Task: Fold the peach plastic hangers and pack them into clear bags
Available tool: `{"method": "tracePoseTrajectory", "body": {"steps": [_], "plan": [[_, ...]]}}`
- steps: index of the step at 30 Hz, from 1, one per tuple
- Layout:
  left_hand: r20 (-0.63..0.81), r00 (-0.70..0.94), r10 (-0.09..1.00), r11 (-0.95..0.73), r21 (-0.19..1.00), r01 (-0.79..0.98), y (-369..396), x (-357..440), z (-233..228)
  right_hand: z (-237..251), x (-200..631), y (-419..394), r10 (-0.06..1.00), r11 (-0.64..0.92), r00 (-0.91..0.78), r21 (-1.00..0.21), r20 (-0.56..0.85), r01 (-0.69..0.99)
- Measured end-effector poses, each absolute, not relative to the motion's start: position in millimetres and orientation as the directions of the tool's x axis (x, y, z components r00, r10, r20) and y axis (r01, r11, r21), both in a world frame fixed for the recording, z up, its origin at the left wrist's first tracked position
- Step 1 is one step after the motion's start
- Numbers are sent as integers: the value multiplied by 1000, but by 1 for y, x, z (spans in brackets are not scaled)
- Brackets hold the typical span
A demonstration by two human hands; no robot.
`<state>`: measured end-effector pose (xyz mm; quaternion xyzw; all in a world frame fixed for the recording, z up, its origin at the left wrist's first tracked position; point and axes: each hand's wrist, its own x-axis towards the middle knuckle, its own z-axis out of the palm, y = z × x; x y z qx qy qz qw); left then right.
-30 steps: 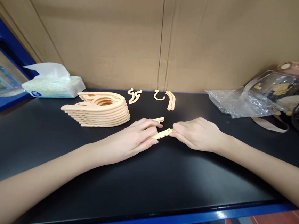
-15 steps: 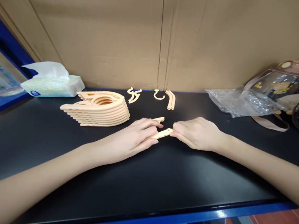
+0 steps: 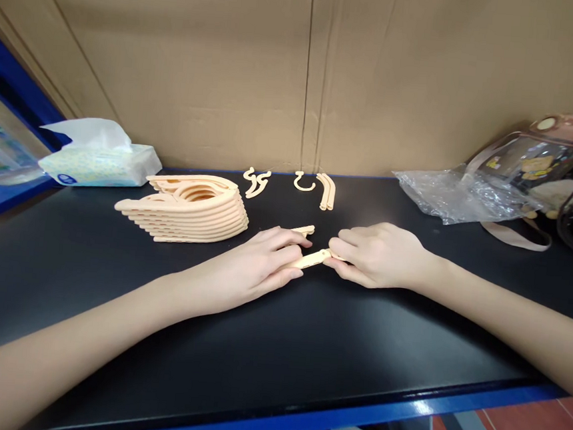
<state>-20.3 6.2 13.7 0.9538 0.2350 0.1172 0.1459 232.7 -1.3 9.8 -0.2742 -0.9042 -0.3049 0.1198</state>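
Over the bench, I have a cream hanger piece, long axis slanting away rightward, from my left hand, curled over it, to my right hand, pinching its end (both touch; neither is nearer).

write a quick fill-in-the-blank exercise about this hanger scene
The left hand and right hand hold a beige hanger piece; the ____ hand is nearer the stacked hangers.
On the tabletop, the tissue pack stands left; the clear plastic bag lies to the ____.
The tabletop is ____ with a blue edge.
Missing words: left; right; black.
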Motion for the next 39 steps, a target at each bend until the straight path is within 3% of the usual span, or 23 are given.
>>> {"method": "tracePoseTrajectory", "body": {"steps": [7,18,39], "plan": [[117,876,468,-851,326,411,7,-21,13,8,231,-2,450,691,-795,405,406,598],[86,879,468,-844,336,417,5,-21,18,9,233,-1,473,710,-816,406,331,576],[107,878,468,-844,348,407,5,-20,17,10,233,-1,482,721,-804,364,347,589]]}}
